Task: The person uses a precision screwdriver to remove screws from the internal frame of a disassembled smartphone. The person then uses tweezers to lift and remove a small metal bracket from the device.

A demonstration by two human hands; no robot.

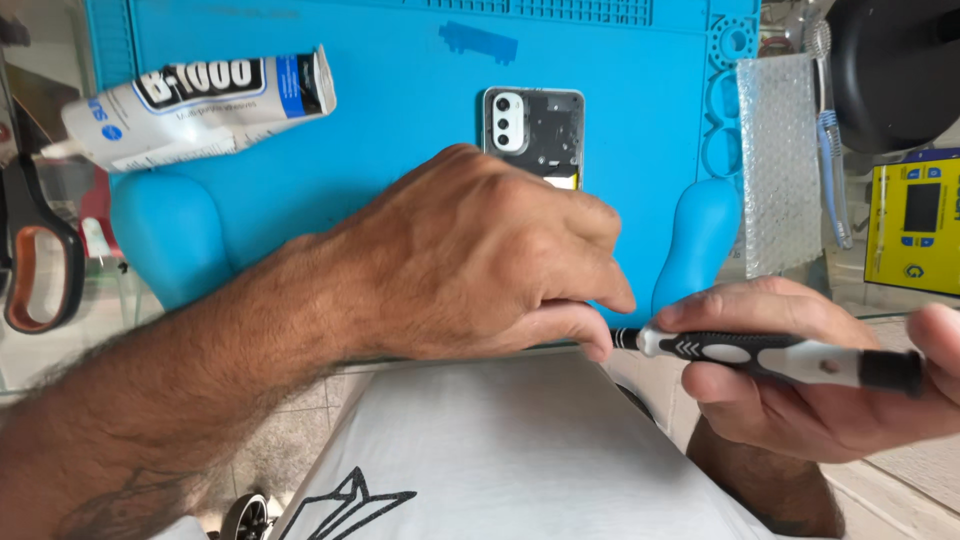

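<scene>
Two hands at a blue repair mat, screwdriver in the right.
Right hand, lower right of frame, fingers closed around a black-and-white screwdriver lying level, tip pointing left. Left hand, centre, fingers curled together, fingertips touching the driver's tip. It covers the lower part of an opened phone on the blue mat. Glue tube upper left; scissors at the left edge.
</scene>
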